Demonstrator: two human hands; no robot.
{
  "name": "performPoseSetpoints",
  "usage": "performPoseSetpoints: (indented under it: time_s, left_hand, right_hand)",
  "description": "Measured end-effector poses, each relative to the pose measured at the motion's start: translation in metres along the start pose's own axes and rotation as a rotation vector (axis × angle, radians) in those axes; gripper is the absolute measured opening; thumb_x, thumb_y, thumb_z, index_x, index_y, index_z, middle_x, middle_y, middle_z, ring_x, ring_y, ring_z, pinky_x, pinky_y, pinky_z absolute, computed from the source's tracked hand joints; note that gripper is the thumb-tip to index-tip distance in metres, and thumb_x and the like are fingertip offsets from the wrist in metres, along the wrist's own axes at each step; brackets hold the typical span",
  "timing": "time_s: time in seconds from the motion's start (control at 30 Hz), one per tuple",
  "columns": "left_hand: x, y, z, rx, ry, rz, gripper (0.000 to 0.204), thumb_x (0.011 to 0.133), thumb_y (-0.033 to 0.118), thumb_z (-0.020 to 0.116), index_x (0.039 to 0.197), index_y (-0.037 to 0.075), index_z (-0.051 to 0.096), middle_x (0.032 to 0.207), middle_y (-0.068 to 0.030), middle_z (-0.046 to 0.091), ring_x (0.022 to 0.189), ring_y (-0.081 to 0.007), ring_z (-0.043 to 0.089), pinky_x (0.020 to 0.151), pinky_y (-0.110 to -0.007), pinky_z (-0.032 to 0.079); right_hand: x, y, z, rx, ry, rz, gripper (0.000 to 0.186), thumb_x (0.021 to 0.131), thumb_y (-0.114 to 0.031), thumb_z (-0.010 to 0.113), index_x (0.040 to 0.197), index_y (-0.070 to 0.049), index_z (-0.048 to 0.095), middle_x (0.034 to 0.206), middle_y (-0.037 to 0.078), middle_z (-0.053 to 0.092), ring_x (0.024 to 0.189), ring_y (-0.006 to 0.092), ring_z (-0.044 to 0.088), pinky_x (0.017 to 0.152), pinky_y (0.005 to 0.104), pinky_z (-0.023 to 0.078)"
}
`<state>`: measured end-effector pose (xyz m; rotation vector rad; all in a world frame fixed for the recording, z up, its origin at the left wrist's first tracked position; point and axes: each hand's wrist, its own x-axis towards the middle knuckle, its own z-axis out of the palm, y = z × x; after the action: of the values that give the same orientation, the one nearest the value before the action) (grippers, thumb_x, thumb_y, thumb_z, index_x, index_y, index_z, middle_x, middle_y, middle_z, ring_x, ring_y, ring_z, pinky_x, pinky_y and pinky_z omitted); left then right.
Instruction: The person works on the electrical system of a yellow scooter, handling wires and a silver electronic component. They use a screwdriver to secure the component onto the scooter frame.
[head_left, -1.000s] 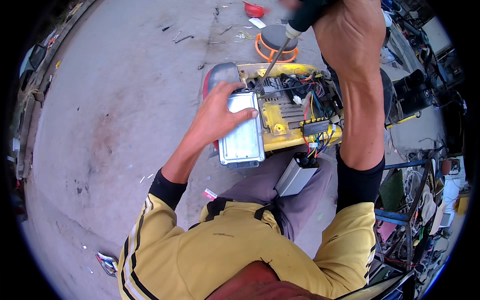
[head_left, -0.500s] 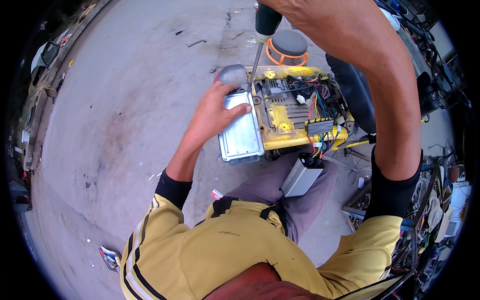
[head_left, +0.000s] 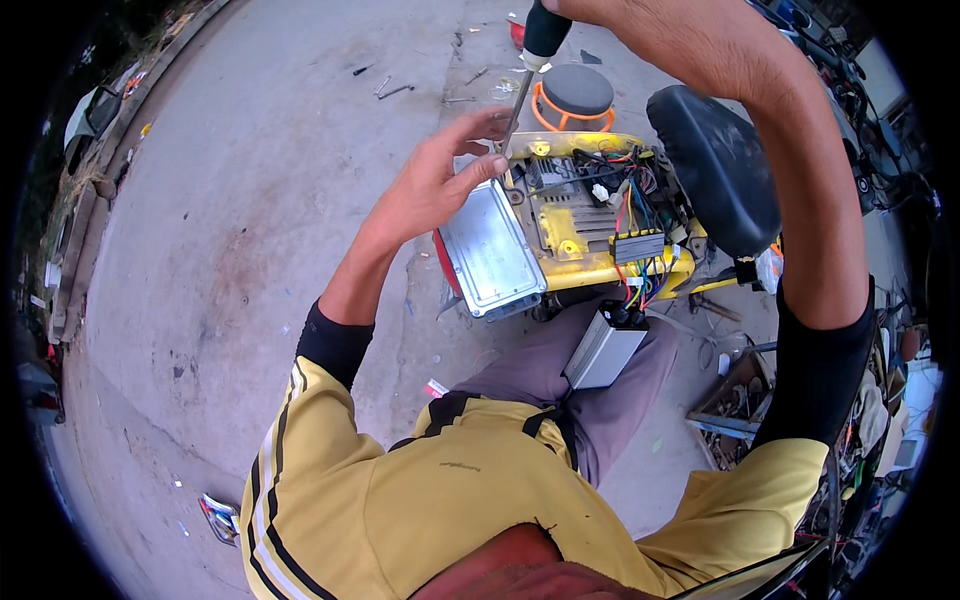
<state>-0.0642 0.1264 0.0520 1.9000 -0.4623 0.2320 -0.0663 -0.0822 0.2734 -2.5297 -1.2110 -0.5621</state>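
Note:
My right hand (head_left: 590, 10), partly cut off by the upper edge, grips the dark handle of a long screwdriver (head_left: 541, 42). The shaft points down at the far end of a flat silver metal case (head_left: 490, 250). My left hand (head_left: 430, 185) is curled there, with thumb and fingertips around the lower shaft; the tip is hidden. Beside the case, to the right, lies a worn yellow vehicle frame (head_left: 570, 250) with exposed wiring. A finned silver box (head_left: 607, 345) rests against my leg, its coloured wires running up to a dark grey connector block (head_left: 638, 247).
A black seat (head_left: 715, 170) is right of the frame, and a round stool with an orange rim (head_left: 575, 95) stands beyond it. Loose tools (head_left: 395, 90) lie on the concrete at far left. A crate of parts (head_left: 735, 395) sits at my right.
My left hand has left the silver case's top and moved to the screwdriver's shaft. The case has shifted slightly right, and the screwdriver handle has moved right.

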Motion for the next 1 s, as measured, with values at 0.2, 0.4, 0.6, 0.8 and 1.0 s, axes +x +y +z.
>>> performPoseSetpoints:
  time_s: [0.2,0.4,0.6,0.8,1.0]
  left_hand:
    - [0.028,0.022,0.019,-0.145,-0.146,-0.002,0.051,0.106,0.014,0.06,0.153,0.0,0.044,0.14,-0.0164,0.064,0.13,-0.0261,0.061,0.109,-0.041,0.05]
    - [-0.018,-0.026,0.019,-0.037,-0.026,-0.047,0.041,0.108,0.009,0.053,0.147,-0.003,0.05,0.134,-0.0135,0.068,0.128,-0.0219,0.061,0.109,-0.037,0.048]
    - [-0.001,-0.011,0.017,-0.07,-0.02,0.002,0.037,0.109,0.007,0.05,0.145,-0.001,0.054,0.128,-0.0112,0.072,0.124,-0.0194,0.064,0.108,-0.036,0.048]
    - [0.018,0.005,0.0,-0.049,-0.041,0.046,0.03,0.105,0.0,0.053,0.134,-0.002,0.062,0.116,-0.0099,0.076,0.112,-0.0178,0.07,0.1,-0.034,0.054]
    - [0.024,-0.003,-0.004,0.068,0.018,0.047,0.014,0.098,0.003,0.066,0.108,-0.005,0.07,0.093,-0.012,0.079,0.091,-0.0176,0.076,0.082,-0.031,0.058]
  right_hand:
    - [0.016,0.005,-0.029,-0.227,-0.253,0.168,0.036,0.105,-0.028,0.05,0.112,0.006,0.056,0.088,0.023,0.07,0.086,0.0361,0.069,0.081,0.0453,0.053]
    - [0.026,-0.015,-0.007,0.23,-0.17,0.18,0.04,0.106,-0.034,0.054,0.101,0.006,0.059,0.083,0.023,0.071,0.081,0.0377,0.069,0.077,0.0451,0.054]
    - [0.019,0.015,-0.017,-0.039,-0.198,-0.165,0.036,0.107,-0.029,0.051,0.112,0.006,0.055,0.088,0.022,0.07,0.083,0.0367,0.068,0.078,0.0451,0.053]
    - [0.021,0.027,0.015,0.126,-0.054,-0.051,0.042,0.105,-0.037,0.058,0.11,0.004,0.054,0.088,0.021,0.069,0.082,0.0357,0.068,0.078,0.0454,0.053]
    - [0.014,0.008,-0.01,-0.174,-0.154,-0.081,0.037,0.104,-0.03,0.058,0.111,0.006,0.055,0.096,0.025,0.068,0.09,0.0361,0.067,0.081,0.0433,0.053]
